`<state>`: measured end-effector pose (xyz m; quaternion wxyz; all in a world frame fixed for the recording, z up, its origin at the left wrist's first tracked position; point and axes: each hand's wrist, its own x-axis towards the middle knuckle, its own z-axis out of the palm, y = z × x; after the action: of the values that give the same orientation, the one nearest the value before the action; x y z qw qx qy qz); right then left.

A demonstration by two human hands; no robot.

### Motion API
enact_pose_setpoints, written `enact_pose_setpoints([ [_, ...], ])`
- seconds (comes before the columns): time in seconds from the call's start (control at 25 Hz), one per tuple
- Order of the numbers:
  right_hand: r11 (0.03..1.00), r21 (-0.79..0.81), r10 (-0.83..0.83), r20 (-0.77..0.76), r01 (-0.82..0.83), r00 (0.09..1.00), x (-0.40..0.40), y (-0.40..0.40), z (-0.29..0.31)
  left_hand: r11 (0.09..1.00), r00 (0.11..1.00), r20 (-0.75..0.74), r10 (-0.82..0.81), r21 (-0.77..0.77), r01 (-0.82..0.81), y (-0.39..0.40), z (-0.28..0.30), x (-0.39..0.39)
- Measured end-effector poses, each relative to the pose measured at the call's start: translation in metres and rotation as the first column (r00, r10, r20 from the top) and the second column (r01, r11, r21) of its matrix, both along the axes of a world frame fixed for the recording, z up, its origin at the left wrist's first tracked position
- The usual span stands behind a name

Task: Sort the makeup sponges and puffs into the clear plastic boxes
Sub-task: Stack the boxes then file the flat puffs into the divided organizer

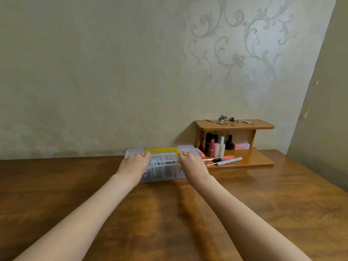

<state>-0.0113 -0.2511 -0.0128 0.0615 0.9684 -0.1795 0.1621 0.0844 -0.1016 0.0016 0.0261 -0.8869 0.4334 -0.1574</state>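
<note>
A clear plastic box (pixel 163 171) with a yellow handle (pixel 161 150) stands on the wooden table (pixel 75 185) near the wall. Pale round puffs and pinkish sponges show dimly through its wall, in separate compartments. My left hand (pixel 134 165) grips the box's left end, fingers curled over the lid's edge. My right hand (pixel 191 164) grips the right end the same way. A pink sponge (pixel 200 153) lies just behind the box's right end.
A small wooden two-tier shelf (pixel 235 126) stands at the back right against the wall. It holds lipsticks, bottles, a pink box and small jewellery on top. Lip gloss tubes (pixel 224 160) lie on its lower board.
</note>
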Motion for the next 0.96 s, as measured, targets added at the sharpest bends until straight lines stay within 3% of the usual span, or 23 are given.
enact_pose_setpoints([
  [0.52, 0.997, -0.019, -0.075, -0.054, 0.074, 0.996, 0.070, -0.073, 0.002, 0.994, 0.997, -0.072, 0.006, -0.106, -0.014, -0.084, -0.011, 0.077],
  [0.72, 0.995, -0.055, -0.082, -0.086, 0.078, 0.993, 0.065, -0.065, 0.012, 0.995, 0.990, -0.099, 0.102, 0.013, -0.101, -0.073, -0.015, 0.067],
  [0.84, 0.992, -0.082, 0.097, -0.024, -0.099, 0.995, 0.073, -0.009, 0.021, 0.992, 0.993, -0.007, 0.120, -0.026, -0.121, -0.017, -0.014, 0.048],
  [0.96, 0.937, 0.176, 0.315, -0.047, -0.302, 0.948, 0.106, 0.095, 0.019, 0.976, 0.972, 0.126, 0.199, -0.112, -0.185, 0.071, 0.004, 0.037],
])
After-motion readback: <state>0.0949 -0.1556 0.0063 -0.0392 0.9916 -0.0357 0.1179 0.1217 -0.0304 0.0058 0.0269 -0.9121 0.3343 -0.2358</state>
